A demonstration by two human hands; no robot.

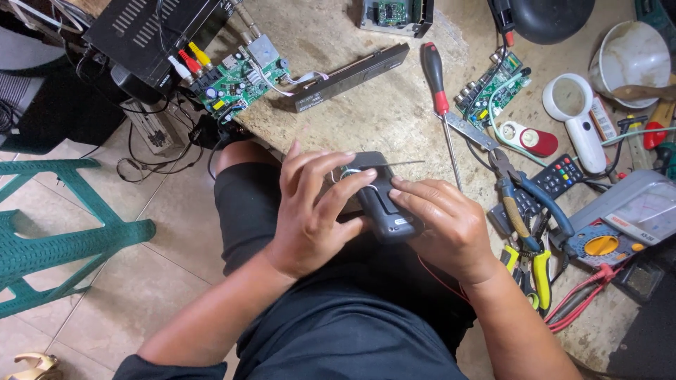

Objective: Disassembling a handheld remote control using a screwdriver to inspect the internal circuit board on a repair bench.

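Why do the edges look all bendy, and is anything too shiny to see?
In the head view, the wide lens curves the edges, bending the green plastic chair; light is soft, shadows faint; the meter face shows pale glare; the left hand, right hand and black device look sharp.

The left hand (310, 211) hides part of the black device (384, 200) it grips.

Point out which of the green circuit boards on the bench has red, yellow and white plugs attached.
The green circuit board at the bench's left corner, beside the black box. The other green board, right of the red-handled screwdriver, has none.
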